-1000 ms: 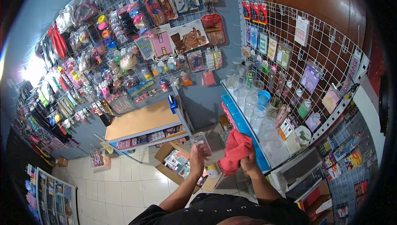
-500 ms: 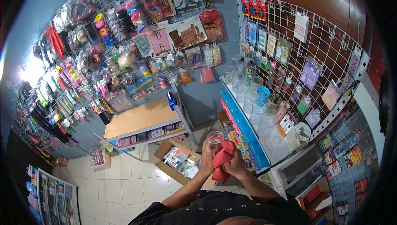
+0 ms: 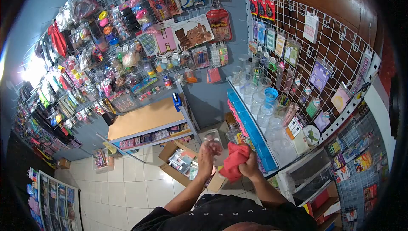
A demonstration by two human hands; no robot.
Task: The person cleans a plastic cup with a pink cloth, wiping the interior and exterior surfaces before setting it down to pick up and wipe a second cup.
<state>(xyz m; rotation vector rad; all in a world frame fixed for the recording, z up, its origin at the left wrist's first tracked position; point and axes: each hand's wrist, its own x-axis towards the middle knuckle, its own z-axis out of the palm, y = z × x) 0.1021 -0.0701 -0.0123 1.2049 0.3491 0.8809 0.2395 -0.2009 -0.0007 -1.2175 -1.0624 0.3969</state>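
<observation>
My left hand (image 3: 205,159) is wrapped round a clear jar (image 3: 211,136), held out in front of my body over the floor. The jar looks see-through, and its lower part is hidden by my fingers. In my right hand (image 3: 250,166) a red cloth (image 3: 236,159) is bunched up, hanging a little below the grip. A small gap separates cloth and jar. To the right, several clear containers (image 3: 260,99) and a blue basket-like cup (image 3: 270,95) stand on a white shelf top (image 3: 282,154).
Below my hands an open cardboard box (image 3: 168,169) of packaged goods sits on the tiled floor (image 3: 136,192). A wooden-topped shelf (image 3: 140,120) with a blue tape dispenser (image 3: 177,102) stands ahead. Wire racks (image 3: 335,39) hold hanging goods. A blue tray (image 3: 250,129) edges the right shelf.
My hands have moved apart. The red cloth has come away from the jar to the right with my right hand, while the jar has shifted slightly left.
</observation>
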